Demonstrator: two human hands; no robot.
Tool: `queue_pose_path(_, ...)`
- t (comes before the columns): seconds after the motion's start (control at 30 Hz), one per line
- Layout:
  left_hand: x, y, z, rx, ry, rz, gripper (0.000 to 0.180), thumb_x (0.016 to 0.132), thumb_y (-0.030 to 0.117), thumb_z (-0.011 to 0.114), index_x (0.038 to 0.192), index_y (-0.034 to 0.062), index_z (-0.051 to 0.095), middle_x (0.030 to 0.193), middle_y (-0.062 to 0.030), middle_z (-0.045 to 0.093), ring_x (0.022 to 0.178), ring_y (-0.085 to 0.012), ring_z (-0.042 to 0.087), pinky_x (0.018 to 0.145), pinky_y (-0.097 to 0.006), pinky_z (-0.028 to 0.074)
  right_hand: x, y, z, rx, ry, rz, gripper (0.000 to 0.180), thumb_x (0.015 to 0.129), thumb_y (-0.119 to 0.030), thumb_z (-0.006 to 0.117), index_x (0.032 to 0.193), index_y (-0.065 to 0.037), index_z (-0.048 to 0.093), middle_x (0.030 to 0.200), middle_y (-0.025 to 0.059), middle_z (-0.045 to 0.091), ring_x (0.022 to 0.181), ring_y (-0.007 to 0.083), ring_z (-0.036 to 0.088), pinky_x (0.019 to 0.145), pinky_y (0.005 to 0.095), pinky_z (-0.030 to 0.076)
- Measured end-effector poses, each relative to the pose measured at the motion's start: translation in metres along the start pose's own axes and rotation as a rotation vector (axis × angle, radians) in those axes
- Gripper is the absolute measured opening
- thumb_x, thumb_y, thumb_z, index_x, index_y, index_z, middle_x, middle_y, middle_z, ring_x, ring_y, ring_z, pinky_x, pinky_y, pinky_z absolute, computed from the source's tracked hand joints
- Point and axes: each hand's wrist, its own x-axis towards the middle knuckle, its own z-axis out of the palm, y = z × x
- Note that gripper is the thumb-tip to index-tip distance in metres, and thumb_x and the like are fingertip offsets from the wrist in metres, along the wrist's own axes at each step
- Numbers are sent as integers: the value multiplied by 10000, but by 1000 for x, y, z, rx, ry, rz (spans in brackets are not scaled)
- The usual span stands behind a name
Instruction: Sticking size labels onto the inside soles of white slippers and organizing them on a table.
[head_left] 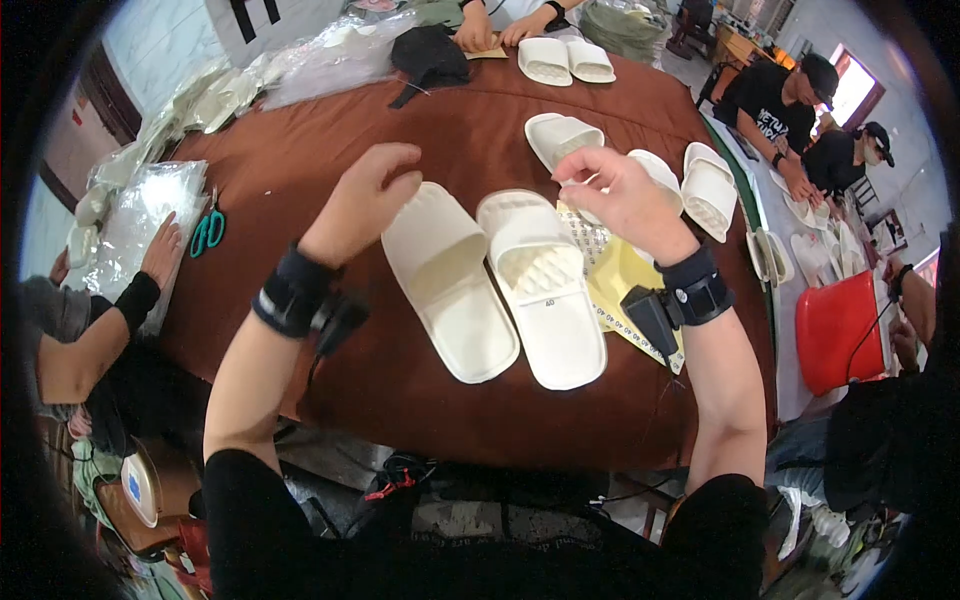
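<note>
Two white slide slippers lie side by side in front of me, the left slipper (465, 325) angled against the right slipper (565, 345). A small dark printed mark shows on the right one's insole. My left hand (362, 205) hovers by the left slipper's far end, fingers curved and thumb apart, with nothing seen in it. Over a yellow label sheet (618, 270) is my right hand (635, 205), its bent fingers and thumb apart, no object visible between them. Part of the sheet lies beneath the right slipper and my wrist. Both wrists wear black straps.
More white slippers (710, 190) rest beyond my right hand, and another pair (567, 62) stands at the far edge. Teal scissors (208, 228) and clear plastic bags (150, 215) lie left on the brown cloth (300, 130). Co-workers' hands are around; a red stool (842, 330) is at right.
</note>
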Motion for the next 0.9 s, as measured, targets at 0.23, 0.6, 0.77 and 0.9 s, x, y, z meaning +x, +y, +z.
queue_pose_path(0.23, -75, 59, 15, 134, -150, 77, 320, 805, -19, 566, 1123, 14, 595, 1282, -176, 521, 1186, -345, 492, 986, -387, 408, -48, -7, -18, -4, 64, 13, 186, 845, -106, 628, 1015, -31, 623, 954, 56, 654, 851, 145, 598, 758, 293, 475)
queue_pose_path(0.6, -95, 90, 30, 184, -407, 81, 322, 799, 50, 642, 1118, 39, 603, 1281, -159, 520, 1157, -358, 488, 956, -415, 397, -155, 3, -36, 17, 196, 213, 116, 850, -4, 575, 962, 12, 599, 875, 59, 626, 808, 109, 579, 734, 255, 479)
queue_pose_path(0.77, -96, 86, 32, 234, -414, 140, 299, 814, 85, 645, 1105, 29, 607, 1255, -165, 551, 1126, -346, 524, 936, -416, 414, -192, 22, -22, -131, 100, 270, 142, 821, 20, 553, 961, 6, 577, 902, 123, 610, 853, 248, 603, 780, 339, 482)
queue_pose_path(0.9, -95, 87, 33, 193, -398, 83, 265, 834, 72, 610, 1090, 1, 604, 1237, -191, 574, 1137, -364, 538, 976, -406, 415, -209, 36, -24, -268, 37, 105, 187, 796, 33, 561, 975, -21, 569, 930, 115, 603, 936, 305, 565, 846, 388, 443)
